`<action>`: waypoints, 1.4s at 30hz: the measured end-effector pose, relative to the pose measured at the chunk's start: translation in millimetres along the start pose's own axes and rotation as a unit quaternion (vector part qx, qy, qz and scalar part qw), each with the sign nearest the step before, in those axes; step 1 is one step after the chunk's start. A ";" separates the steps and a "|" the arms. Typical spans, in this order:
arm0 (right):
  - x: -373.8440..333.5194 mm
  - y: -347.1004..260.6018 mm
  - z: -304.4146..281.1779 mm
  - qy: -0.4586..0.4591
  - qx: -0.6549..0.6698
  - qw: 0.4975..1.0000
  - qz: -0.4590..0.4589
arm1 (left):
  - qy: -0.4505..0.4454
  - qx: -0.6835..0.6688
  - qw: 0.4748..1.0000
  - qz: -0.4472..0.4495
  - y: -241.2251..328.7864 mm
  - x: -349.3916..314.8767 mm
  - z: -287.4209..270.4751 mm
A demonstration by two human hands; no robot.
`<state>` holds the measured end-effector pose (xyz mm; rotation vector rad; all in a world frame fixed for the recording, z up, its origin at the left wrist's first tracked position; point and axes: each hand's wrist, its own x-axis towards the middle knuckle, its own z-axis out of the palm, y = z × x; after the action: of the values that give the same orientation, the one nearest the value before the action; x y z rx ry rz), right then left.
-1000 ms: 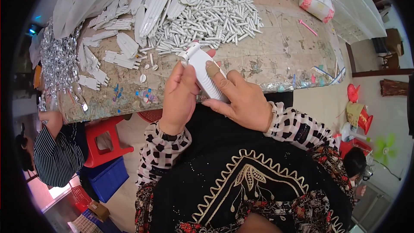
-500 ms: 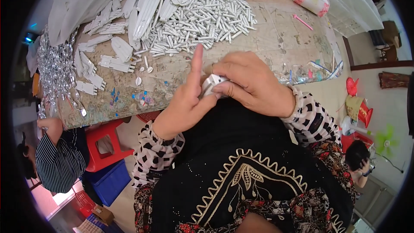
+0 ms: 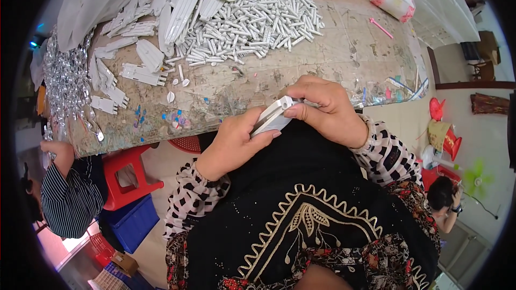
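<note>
Just off the table's near edge, a white plastic part [image 3: 273, 117] is held tilted between my two hands. It is long and flat-sided, with a small round hole in its upper end. My left hand [image 3: 232, 142] grips the lower end, thumb along the near face and fingers behind. My right hand [image 3: 328, 110] pinches the upper end with thumb and forefinger beside the hole; its other fingers are curled out of sight. Beyond my hands, a heap of short white plastic pins [image 3: 258, 24] covers part of the table [image 3: 344, 59].
Flat white plastic pieces [image 3: 144, 72] lie at left, near silvery strands [image 3: 67, 86]. A pink stick [image 3: 381, 28] and a soft white-and-pink pack [image 3: 392, 0] are at the far right. A co-worker's arm [image 3: 60, 156] rests by the left edge, near a red stool [image 3: 129, 177].
The white part has turned and shows more of its length and its holed end. My left forefinger, raised before, is now bent round the part.
</note>
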<state>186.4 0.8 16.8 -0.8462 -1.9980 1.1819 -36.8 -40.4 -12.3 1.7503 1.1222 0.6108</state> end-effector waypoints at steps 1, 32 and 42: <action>-0.6 2.7 1.1 0.001 0.022 1.000 0.011 | 0.000 0.000 1.000 0.000 -3.1 -1.8 2.7; 77.8 75.8 53.7 0.100 -0.301 0.940 -0.127 | 0.052 0.386 0.914 -0.111 -18.9 -19.0 -45.7; 65.3 80.3 84.2 0.094 0.277 0.946 0.142 | 0.020 0.354 0.928 -0.112 -17.2 -10.1 -49.2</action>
<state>97.8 43.0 -73.6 -0.9211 -1.3104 1.6511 -87.2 -25.2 -5.4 2.1582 1.6827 0.0861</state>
